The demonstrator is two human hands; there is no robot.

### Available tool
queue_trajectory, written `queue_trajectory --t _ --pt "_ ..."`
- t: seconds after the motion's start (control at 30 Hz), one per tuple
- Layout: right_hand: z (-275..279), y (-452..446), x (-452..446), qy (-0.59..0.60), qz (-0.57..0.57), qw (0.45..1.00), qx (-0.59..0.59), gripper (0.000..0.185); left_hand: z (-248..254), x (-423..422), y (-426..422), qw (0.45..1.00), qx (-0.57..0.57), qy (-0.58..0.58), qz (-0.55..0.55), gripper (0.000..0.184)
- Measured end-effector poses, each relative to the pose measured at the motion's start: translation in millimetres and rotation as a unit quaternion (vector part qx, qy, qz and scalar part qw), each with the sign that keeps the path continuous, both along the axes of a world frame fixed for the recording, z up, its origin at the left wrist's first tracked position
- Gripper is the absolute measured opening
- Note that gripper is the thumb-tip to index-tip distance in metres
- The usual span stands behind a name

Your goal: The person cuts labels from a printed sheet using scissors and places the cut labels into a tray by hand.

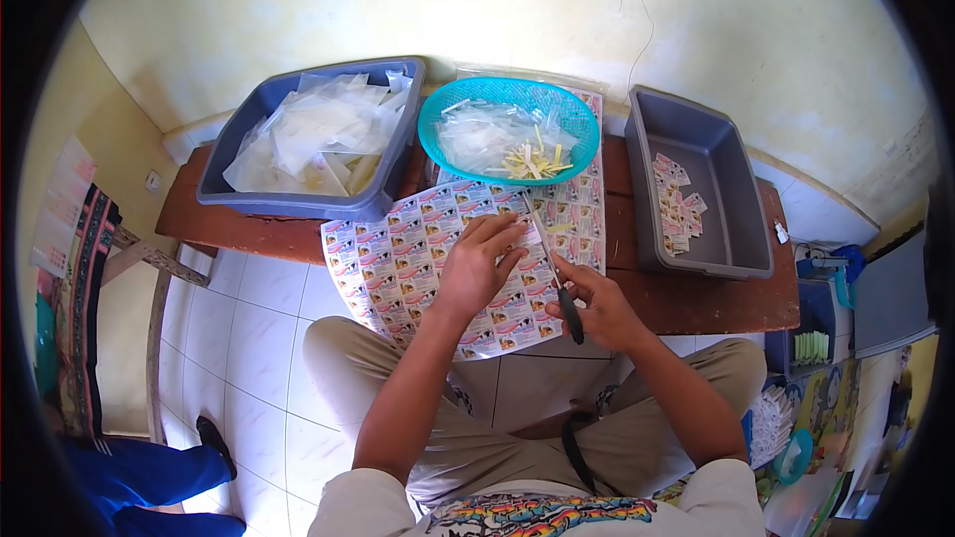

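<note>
While my left hand [484, 264] lies over the printed sheet [398, 259], fingers loosely bent and thumb out, my right hand [600, 306] is closed around the handle of a black-handled blade [570, 318]; whether it is a knife or scissors I can't tell. The sheet lies at the front of the red-brown surface [696, 303], hanging past its edge above my knees. It repeats one small label in rows, with cow pictures and red and blue lettering too tiny for me to read. Lettering across my shirt print [542, 515] is too distorted to make out.

Right beyond the sheet, the turquoise basket [587, 129] stands in the way, sitting on more printed paper and holding clear plastic pieces and yellow strips [537, 161]. On its left is a blue-grey tub [288, 201] heaped with translucent bags [328, 124]; on its right, a dark grey tub [711, 179] with small cut labels [676, 214] along one side. Someone's blue trousers [149, 482] show at lower left.
</note>
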State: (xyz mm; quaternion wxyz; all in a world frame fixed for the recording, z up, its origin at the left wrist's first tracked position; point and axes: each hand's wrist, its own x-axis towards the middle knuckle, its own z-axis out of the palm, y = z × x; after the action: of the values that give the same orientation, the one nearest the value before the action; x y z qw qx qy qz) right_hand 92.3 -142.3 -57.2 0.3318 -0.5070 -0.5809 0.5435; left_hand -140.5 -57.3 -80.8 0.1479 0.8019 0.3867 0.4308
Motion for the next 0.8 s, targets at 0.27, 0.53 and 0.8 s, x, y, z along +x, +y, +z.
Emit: queue_trajectory --t 0.27,0.53,0.8 --pt "-0.4 1.6 -1.2 0.038 -0.020 0.999 0.002 0.084 1.2 0.0 -0.8 1.000 -0.006 0.000 -0.009 0.037" --pt "-13.4 8.6 8.6 -0.307 -0.042 0.941 0.138 0.086 -3.4 -2.0 -1.3 1.000 0.012 -0.001 -0.007 0.037" --pt "-20.6 10.2 12.3 -0.425 -0.022 0.896 0.126 0.077 -5.1 -0.7 -0.5 1.000 -0.018 -0.011 0.002 0.042"
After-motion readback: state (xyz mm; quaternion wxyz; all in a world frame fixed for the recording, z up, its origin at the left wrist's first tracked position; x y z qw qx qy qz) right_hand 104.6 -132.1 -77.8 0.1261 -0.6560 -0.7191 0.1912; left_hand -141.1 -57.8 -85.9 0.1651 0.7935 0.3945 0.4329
